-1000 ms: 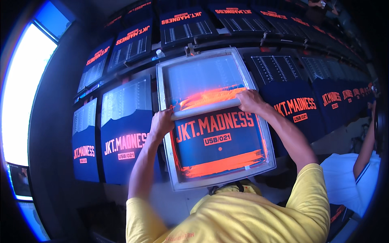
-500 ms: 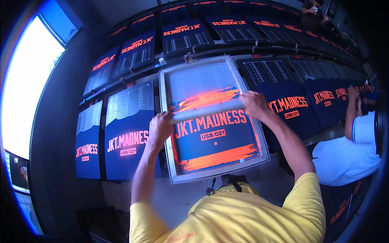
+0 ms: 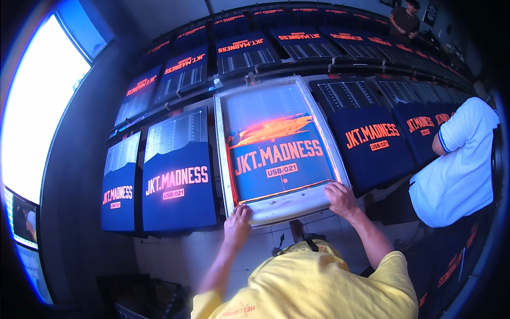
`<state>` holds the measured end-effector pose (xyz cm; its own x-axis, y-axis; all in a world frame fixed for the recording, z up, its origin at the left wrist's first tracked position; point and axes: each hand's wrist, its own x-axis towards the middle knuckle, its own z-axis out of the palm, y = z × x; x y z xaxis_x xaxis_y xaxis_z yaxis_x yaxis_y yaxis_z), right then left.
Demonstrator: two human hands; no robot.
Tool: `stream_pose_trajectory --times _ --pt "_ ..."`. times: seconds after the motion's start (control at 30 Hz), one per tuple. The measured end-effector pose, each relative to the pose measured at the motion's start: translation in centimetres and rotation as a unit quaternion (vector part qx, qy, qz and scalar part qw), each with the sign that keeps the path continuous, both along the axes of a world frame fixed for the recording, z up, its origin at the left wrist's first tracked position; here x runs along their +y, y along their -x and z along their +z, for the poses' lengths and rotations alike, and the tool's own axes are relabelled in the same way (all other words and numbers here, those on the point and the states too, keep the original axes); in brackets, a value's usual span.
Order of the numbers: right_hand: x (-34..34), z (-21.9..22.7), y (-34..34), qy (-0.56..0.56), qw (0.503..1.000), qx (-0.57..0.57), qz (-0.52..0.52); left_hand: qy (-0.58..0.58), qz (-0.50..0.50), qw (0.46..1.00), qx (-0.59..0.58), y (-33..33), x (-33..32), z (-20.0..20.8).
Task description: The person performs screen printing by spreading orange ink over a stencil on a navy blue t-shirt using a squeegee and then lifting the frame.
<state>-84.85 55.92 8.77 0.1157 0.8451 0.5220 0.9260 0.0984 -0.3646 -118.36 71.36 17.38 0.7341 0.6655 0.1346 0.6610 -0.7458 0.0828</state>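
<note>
A screen-printing frame (image 3: 220, 154) lies over a navy T-shirt in front of me, its pale mesh showing an orange printed design. A wide grey squeegee (image 3: 289, 206) spans the near end of the frame. My left hand (image 3: 238, 225) is closed on the squeegee's left end, and my right hand (image 3: 341, 200) grips its right end. Thick orange ink (image 3: 273, 131) lies in a streaky band across the mesh beyond the design. A thin orange line of ink runs along the squeegee's far edge, whose blade is hidden.
Printed navy T-shirts on boards flank the frame: one at left (image 3: 178, 183), one at right (image 3: 372, 138). More rows stand behind a rail (image 3: 186, 95). A co-worker in a light blue shirt (image 3: 451, 170) is close on my right. Another person (image 3: 405, 22) stands far right.
Both hands have drawn the squeegee from mid-frame to the near end. The near ink band is now covered, and the whole design shows. The co-worker at right has shifted posture.
</note>
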Motion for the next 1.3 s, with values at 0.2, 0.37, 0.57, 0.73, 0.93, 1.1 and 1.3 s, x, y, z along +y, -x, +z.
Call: stream_pose_trajectory --times 0.2,0.37,0.57,0.73,0.93,1.1,1.3 --pt "-2.3 -0.2 1.4 0.097 0.995 0.005 0.011 0.023 -0.034 0.999 0.031 1.2 -2.0 -0.9" --pt "-3.5 -1.3 2.5 0.096 0.995 0.018 0.002 0.012 -0.044 0.998 0.032 1.1 -3.0 -0.5" --pt "-3.4 -1.3 0.3 0.047 0.987 0.154 -0.030 0.108 -0.044 0.992 -0.043 1.1 -1.9 2.6" --pt "-0.8 -5.7 -3.9 -0.023 0.941 0.254 -0.223 0.100 0.155 0.964 -0.190 4.5 2.9 -0.7" --pt "2.4 -11.4 -6.9 0.006 0.840 0.467 -0.274 0.161 0.232 0.949 -0.140 5.0 5.1 -1.5" --pt "3.1 -12.7 -7.0 -0.063 0.841 0.458 -0.282 0.159 0.214 0.943 -0.199 5.5 7.4 -4.7" --pt "4.8 -11.3 -5.0 -0.076 0.840 0.434 -0.317 0.248 0.245 0.889 -0.297 5.8 7.2 -4.0"
